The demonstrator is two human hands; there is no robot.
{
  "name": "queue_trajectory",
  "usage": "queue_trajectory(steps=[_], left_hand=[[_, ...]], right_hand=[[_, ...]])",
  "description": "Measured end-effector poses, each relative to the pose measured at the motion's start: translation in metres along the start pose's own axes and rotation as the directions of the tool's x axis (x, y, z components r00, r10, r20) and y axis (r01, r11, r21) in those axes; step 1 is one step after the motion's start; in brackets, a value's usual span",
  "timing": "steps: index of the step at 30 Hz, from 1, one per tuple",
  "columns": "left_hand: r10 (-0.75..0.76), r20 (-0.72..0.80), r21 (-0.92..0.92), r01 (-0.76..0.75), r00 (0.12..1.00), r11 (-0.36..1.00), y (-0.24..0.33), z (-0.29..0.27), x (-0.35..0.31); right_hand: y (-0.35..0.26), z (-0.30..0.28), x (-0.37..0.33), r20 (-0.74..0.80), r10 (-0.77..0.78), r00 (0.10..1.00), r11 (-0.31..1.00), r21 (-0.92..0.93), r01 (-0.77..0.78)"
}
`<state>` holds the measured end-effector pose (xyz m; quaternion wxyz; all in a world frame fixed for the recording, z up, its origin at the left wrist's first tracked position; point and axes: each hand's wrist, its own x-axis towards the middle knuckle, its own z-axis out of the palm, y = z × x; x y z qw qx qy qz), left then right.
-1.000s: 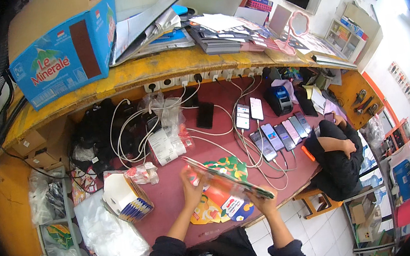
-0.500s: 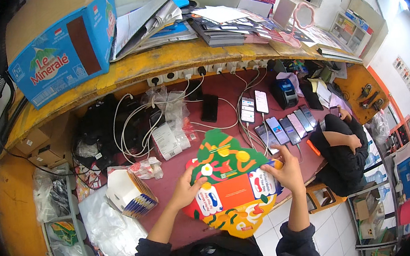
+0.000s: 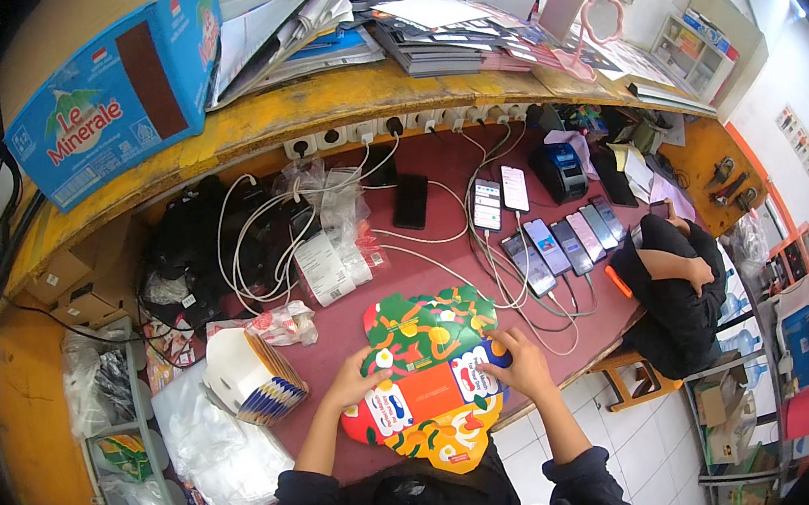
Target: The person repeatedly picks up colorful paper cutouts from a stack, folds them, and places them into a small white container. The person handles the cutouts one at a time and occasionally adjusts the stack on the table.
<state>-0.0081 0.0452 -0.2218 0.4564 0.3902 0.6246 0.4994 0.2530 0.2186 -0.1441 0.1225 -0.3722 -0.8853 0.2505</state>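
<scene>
My left hand (image 3: 351, 380) grips the left edge of a flat, unfolded cardboard box blank (image 3: 432, 397), thumb on top. My right hand (image 3: 520, 367) pinches the opposite edge, its thumb lying on the blue and white side panel. The blank is printed green at the far end, orange in the middle and yellow at the near end, with a red flap at the left. Its far green part looks bent up along a crease. To the left of my hands, a nested stack of formed paper boxes (image 3: 276, 389), white inside with blue and yellow edges, lies on its side.
Several phones (image 3: 562, 248) with charging cables lie on the dark red table (image 3: 410, 301), right of centre. Clear plastic bags (image 3: 219, 459) lie at the left. A wooden shelf (image 3: 331, 112) spans the back. Another person's arm (image 3: 668, 269) is at the right.
Both hands have moved left with the blank, toward the stacked boxes. The blank's far green end, flatter and longer before, now looks shorter and bent. My hands have come slightly closer together.
</scene>
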Motion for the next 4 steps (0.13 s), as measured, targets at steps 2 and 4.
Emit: queue_trajectory(steps=[2, 4], left_hand=[[0.045, 0.003, -0.030, -0.045, 0.999, 0.999, -0.0009, 0.0009, -0.0017], [0.061, 0.010, -0.087, -0.060, 0.998, 0.994, 0.0002, 0.0015, -0.0034]], right_hand=[[-0.0012, -0.0032, 0.0013, 0.039, -0.034, 0.999, 0.991, -0.126, 0.039], [-0.0055, -0.0025, 0.0012, 0.009, -0.041, 0.999, 0.998, -0.048, 0.041]])
